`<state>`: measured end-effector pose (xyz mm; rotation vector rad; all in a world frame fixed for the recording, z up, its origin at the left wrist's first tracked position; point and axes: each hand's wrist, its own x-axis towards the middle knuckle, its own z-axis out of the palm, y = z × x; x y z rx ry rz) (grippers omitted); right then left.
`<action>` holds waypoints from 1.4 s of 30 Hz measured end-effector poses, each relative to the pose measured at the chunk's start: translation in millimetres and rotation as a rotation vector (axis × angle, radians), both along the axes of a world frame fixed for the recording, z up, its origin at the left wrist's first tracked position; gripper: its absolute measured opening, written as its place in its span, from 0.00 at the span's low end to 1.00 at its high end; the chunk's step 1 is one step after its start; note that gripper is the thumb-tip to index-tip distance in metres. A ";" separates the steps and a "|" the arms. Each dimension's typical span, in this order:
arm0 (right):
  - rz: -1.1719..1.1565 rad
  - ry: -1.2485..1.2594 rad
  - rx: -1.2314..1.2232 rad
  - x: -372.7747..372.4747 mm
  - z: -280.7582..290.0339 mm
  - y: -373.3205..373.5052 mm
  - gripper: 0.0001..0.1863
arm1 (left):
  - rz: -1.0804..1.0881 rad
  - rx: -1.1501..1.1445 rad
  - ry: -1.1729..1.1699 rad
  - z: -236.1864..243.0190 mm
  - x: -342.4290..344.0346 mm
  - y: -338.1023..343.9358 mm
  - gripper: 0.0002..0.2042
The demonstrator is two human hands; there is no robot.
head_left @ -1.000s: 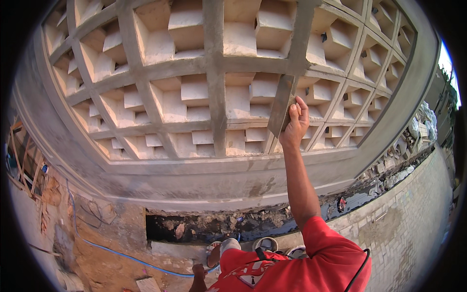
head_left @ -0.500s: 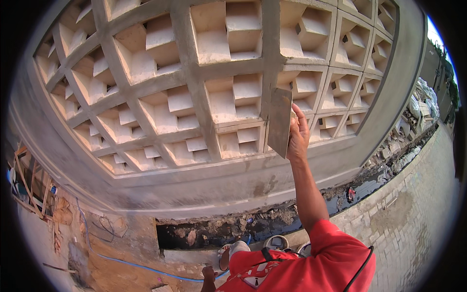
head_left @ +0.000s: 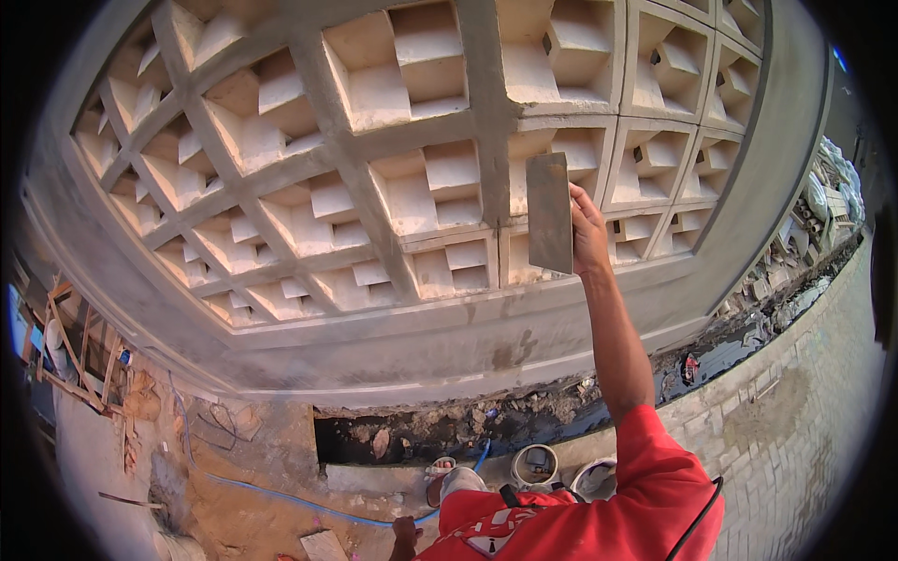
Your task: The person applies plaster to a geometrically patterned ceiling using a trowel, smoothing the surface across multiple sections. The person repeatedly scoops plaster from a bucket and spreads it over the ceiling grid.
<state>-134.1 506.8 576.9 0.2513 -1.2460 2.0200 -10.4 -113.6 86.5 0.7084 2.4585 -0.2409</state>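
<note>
My right hand point(head_left: 587, 232) is raised against a grey concrete lattice wall point(head_left: 346, 187) made of square recessed blocks. It grips a flat rectangular steel trowel point(head_left: 549, 213), whose blade stands upright in front of a block just right of a vertical rib point(head_left: 491, 112). My red sleeve point(head_left: 655, 467) runs down from that arm. My left hand point(head_left: 404, 535) hangs low at the bottom edge, small and partly cut off; I cannot make out whether it holds anything.
A smooth plastered band point(head_left: 421, 346) runs under the lattice. Below it lies a muddy trench point(head_left: 449, 430) with rubble. Two buckets point(head_left: 535, 465) stand by my feet, with a blue hose point(head_left: 281, 496) on the dirt. Brick paving point(head_left: 795, 439) is on the right, wooden scaffolding point(head_left: 70, 346) on the left.
My right hand has shifted off the vertical rib to the block beside it, and the trowel has turned from edge-on to showing its flat face. My view has tilted and moved closer.
</note>
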 end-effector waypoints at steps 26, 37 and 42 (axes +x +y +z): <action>-0.127 -0.018 0.362 -17.4 39.9 19.5 0.19 | 0.124 -0.087 0.012 49.5 51.3 36.2 0.21; 0.003 -0.003 0.117 13.1 12.9 -22.1 0.30 | 0.101 -0.154 -0.035 52.2 60.4 34.4 0.19; -0.817 -0.175 0.880 -11.7 30.8 -53.5 0.30 | 0.108 -0.120 -0.015 50.2 43.4 36.6 0.19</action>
